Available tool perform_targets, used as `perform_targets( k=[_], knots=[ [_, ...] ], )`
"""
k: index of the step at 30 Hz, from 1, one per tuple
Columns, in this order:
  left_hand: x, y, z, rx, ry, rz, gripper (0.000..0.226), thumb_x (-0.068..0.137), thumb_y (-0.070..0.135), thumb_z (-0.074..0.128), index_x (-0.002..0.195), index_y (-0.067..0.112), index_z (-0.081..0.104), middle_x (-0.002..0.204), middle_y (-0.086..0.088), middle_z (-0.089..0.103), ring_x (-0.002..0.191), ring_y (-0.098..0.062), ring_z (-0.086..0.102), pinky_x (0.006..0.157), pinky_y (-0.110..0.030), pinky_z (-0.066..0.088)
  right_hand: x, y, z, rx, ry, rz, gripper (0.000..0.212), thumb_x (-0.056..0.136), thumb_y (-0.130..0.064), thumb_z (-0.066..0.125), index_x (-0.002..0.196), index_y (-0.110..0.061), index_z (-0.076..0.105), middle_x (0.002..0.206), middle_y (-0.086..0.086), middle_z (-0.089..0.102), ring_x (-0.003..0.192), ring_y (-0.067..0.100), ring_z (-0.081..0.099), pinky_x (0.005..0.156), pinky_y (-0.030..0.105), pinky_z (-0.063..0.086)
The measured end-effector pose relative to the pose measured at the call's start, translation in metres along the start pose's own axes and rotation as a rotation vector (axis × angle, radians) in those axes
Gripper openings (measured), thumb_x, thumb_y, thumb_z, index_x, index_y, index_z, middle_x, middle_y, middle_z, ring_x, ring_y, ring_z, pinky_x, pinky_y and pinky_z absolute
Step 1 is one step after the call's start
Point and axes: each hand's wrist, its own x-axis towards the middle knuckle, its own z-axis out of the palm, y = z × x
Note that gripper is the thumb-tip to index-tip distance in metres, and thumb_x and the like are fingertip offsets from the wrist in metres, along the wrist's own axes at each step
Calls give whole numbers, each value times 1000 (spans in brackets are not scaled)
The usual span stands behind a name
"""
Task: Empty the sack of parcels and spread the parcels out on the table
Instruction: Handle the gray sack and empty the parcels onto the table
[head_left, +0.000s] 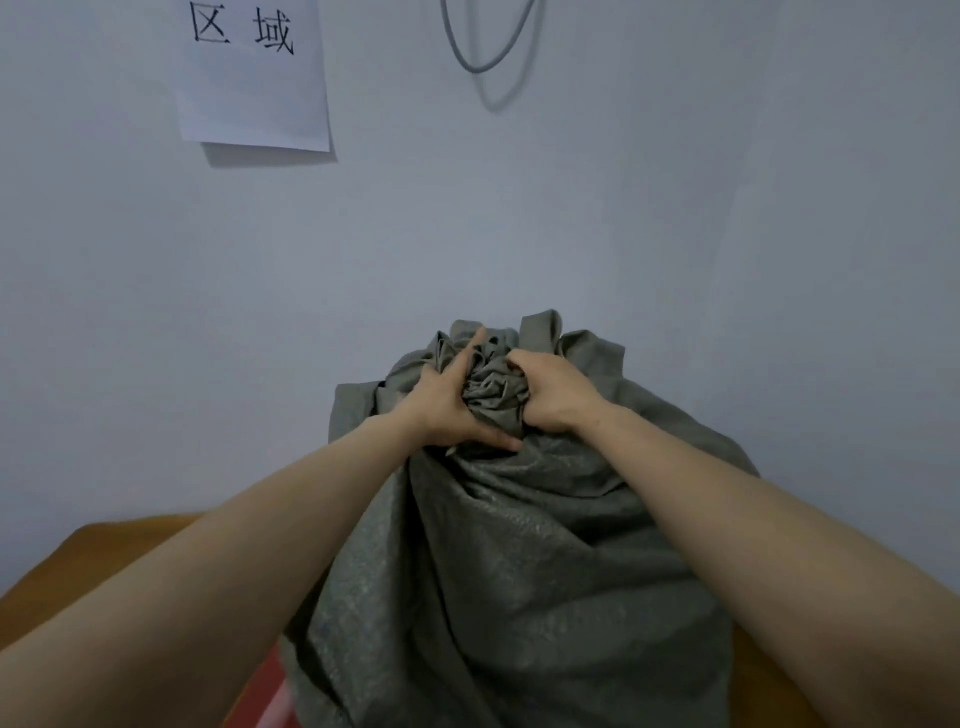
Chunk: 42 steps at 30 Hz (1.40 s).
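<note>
Paper sheet (254, 78) on the wall read "区域"; its top was cut off by the frame. Your sack (519, 571) stood upright on the orange-brown tabletop (78, 566): grey-green woven fabric, slight sheen, deep folds, mouth bunched into a wad. Your left hand (447, 400) clamped that wad, index finger stretched out. Your right hand (550, 395) had its fingers dug into it. Contents hidden by the fabric. Red blur (270, 691) at the sack's base, couldn't identify it.
</note>
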Motion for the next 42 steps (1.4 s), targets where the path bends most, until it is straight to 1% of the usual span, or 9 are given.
perform_targets(
  k=[4, 10, 15, 18, 22, 25, 30, 35, 42],
  knots=[
    [-1, 9, 16, 49, 51, 8, 97, 37, 78, 64, 122, 33, 52, 121, -3, 63, 112, -25, 58, 95, -40, 48, -2, 15, -3, 103, -84, 30, 41, 73, -14, 67, 113, -16, 57, 111, 6, 63, 101, 24, 59, 86, 36, 50],
    [-1, 10, 15, 94, 114, 21, 50, 69, 50, 61, 113, 24, 62, 114, -6, 69, 107, -29, 62, 88, -40, 50, -13, 42, -57, 648, -355, 142, 85, 66, -14, 84, 138, -29, 41, 134, 0, 50, 126, 13, 46, 107, 31, 37],
    [-2, 0, 8, 51, 65, 1, 62, 60, 57, 61, 113, 25, 63, 116, -4, 68, 110, -26, 61, 92, -39, 49, -13, 104, -71, -206, -430, 355, 144, 51, -33, 92, 147, -40, -16, 158, 4, -14, 146, 28, -8, 116, 53, 10],
    [-1, -5, 6, 50, 39, 23, 69, 50, 65, 53, 108, 29, 64, 114, -1, 69, 109, -23, 62, 92, -39, 49, -3, 112, -51, -338, -408, 365, 156, 46, -34, 93, 138, -43, -32, 149, 2, -41, 141, 29, -29, 109, 65, -1],
    [0, -9, 4, 62, 2, 19, 39, 63, 53, 63, 96, 32, 61, 108, 0, 70, 106, -20, 62, 90, -36, 49, 27, 101, -28, -392, -358, 229, 160, 44, -26, 94, 134, -43, -38, 146, -3, -44, 141, 29, -28, 107, 70, 3],
    [-3, -16, -1, 85, -7, -3, 27, 70, 39, 69, 94, 31, 61, 107, 2, 70, 107, -19, 62, 91, -35, 49, 48, 97, -15, -337, -373, 103, 164, 43, -19, 95, 126, -49, -44, 155, -6, -28, 147, 27, -2, 111, 63, 19],
    [-7, -30, -9, 128, -20, -16, 26, 77, 24, 74, 89, 35, 54, 110, -1, 69, 109, -20, 60, 88, -28, 44, 60, 88, -2, -124, -341, 80, 141, 60, -2, 83, 141, -49, -22, 152, 9, 30, 130, 31, 43, 104, 43, 40],
    [-8, -30, -15, 163, 19, -21, 34, 73, 33, 71, 103, 20, 64, 112, -3, 69, 109, -25, 61, 88, -33, 47, 57, 78, -4, -254, -311, 23, 63, 67, -12, 78, 124, -21, 53, 126, 8, 58, 116, 28, 53, 92, 32, 43],
    [11, -3, -35, 231, 272, 7, 24, 85, 23, 61, 107, 13, 60, 113, -11, 65, 107, -33, 57, 75, -32, 40, 62, 70, -38, -382, 21, 122, 26, 89, -14, 50, 113, -16, 60, 126, 12, 58, 117, 30, 53, 91, 35, 43]
  ],
)
